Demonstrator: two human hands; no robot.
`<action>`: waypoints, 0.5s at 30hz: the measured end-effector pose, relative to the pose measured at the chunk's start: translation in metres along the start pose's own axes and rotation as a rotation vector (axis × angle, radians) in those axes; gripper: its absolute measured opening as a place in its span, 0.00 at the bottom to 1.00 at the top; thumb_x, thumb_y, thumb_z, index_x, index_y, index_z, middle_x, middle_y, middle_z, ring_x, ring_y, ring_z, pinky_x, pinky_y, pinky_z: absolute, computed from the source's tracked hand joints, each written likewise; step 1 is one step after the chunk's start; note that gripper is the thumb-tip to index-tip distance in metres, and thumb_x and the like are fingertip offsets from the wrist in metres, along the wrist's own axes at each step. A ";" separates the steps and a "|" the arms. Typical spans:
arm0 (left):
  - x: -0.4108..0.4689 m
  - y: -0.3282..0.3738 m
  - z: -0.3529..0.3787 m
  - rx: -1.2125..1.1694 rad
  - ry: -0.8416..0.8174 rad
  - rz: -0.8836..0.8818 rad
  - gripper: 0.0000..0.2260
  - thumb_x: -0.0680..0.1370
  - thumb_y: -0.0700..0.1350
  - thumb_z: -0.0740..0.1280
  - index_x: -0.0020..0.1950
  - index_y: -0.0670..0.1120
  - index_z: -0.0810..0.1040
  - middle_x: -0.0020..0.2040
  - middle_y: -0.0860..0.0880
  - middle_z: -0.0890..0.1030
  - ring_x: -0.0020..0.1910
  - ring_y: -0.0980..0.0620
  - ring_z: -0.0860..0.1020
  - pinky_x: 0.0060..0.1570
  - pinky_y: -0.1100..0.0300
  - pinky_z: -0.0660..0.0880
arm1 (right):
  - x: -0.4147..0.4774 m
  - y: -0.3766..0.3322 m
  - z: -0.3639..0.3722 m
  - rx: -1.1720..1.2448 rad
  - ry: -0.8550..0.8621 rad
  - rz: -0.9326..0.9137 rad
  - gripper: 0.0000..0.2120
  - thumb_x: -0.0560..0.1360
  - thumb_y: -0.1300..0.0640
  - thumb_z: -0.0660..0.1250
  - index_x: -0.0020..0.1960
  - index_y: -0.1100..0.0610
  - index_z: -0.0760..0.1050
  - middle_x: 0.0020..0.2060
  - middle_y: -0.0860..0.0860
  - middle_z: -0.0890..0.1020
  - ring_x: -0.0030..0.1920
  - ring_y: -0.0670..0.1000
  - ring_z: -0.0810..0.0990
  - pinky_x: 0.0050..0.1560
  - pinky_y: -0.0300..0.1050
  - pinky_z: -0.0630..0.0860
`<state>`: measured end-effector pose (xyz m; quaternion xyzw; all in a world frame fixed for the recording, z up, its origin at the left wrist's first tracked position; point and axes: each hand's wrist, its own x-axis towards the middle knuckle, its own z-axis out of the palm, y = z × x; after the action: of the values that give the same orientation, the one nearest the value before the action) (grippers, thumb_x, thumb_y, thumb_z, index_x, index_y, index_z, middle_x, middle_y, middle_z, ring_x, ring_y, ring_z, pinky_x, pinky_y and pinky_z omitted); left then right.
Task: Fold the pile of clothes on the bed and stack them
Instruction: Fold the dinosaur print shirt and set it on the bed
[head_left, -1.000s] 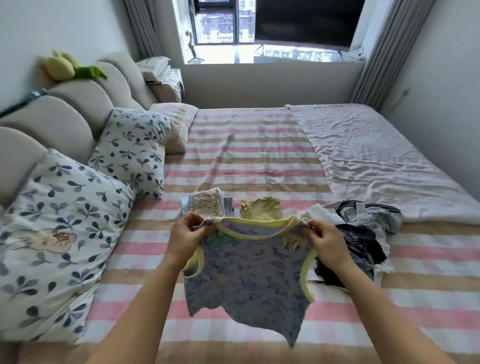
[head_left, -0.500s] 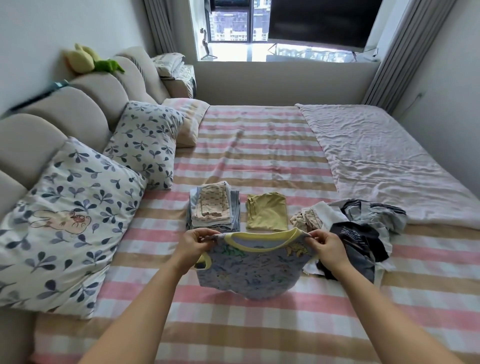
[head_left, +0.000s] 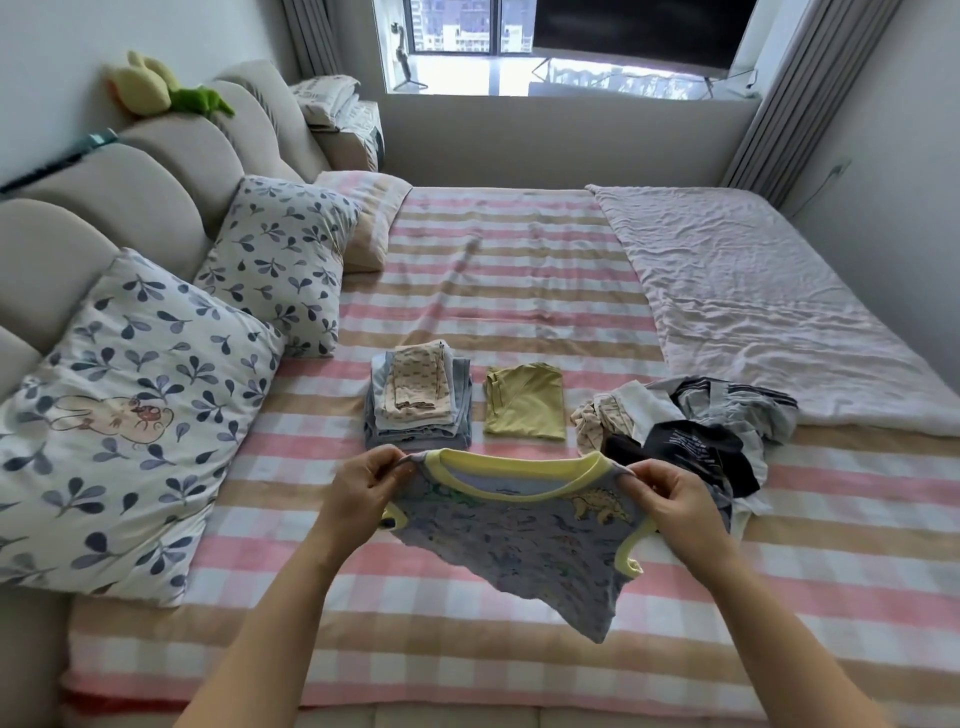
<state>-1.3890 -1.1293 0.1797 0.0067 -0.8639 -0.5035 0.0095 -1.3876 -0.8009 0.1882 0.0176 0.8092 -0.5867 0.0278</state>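
Observation:
A small grey-blue dinosaur-print tank top (head_left: 524, 540) with yellow trim hangs spread out just above the striped bed (head_left: 509, 291). My left hand (head_left: 363, 486) pinches its left shoulder strap, and my right hand (head_left: 670, 499) pinches the right strap. Its lower hem trails toward me, touching or nearly touching the sheet. Beyond it stands a stack of folded clothes (head_left: 418, 402) with a beige patterned piece on top. A folded yellow-green garment (head_left: 524, 408) lies beside that stack. To the right sits a loose pile of unfolded dark and grey clothes (head_left: 691, 431).
Two leaf-print pillows (head_left: 130, 415) and a striped pillow (head_left: 363, 218) lean against the padded headboard (head_left: 156, 161) on the left. A pale crumpled blanket (head_left: 753, 301) covers the bed's right side. A plush toy (head_left: 156, 88) lies on the headboard. A window is at the far end.
The tank top was lowered toward the sheet, bunching up, then spread out wider and flatter. Both hands kept their hold on the straps.

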 end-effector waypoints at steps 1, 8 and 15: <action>-0.004 0.000 0.000 0.018 0.003 0.002 0.10 0.77 0.39 0.65 0.35 0.46 0.75 0.31 0.53 0.72 0.32 0.58 0.69 0.31 0.69 0.65 | -0.005 0.000 -0.001 0.008 0.001 0.014 0.06 0.74 0.62 0.67 0.40 0.62 0.79 0.33 0.60 0.79 0.34 0.52 0.74 0.37 0.45 0.70; -0.018 -0.006 0.007 0.038 0.059 0.018 0.12 0.75 0.40 0.68 0.32 0.48 0.74 0.26 0.58 0.74 0.28 0.61 0.71 0.27 0.71 0.64 | -0.020 0.013 -0.001 0.075 -0.019 0.101 0.05 0.73 0.59 0.68 0.39 0.57 0.80 0.32 0.53 0.82 0.33 0.50 0.80 0.32 0.40 0.76; 0.010 -0.061 0.046 0.029 0.033 -0.087 0.11 0.76 0.39 0.67 0.34 0.50 0.74 0.30 0.53 0.75 0.31 0.61 0.71 0.31 0.68 0.65 | 0.018 0.071 0.026 -0.045 -0.019 0.160 0.05 0.74 0.59 0.67 0.40 0.57 0.80 0.34 0.53 0.82 0.36 0.50 0.78 0.38 0.44 0.74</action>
<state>-1.4003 -1.1198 0.1039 0.0525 -0.8697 -0.4908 0.0019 -1.4010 -0.8034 0.1119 0.0760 0.8180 -0.5642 0.0824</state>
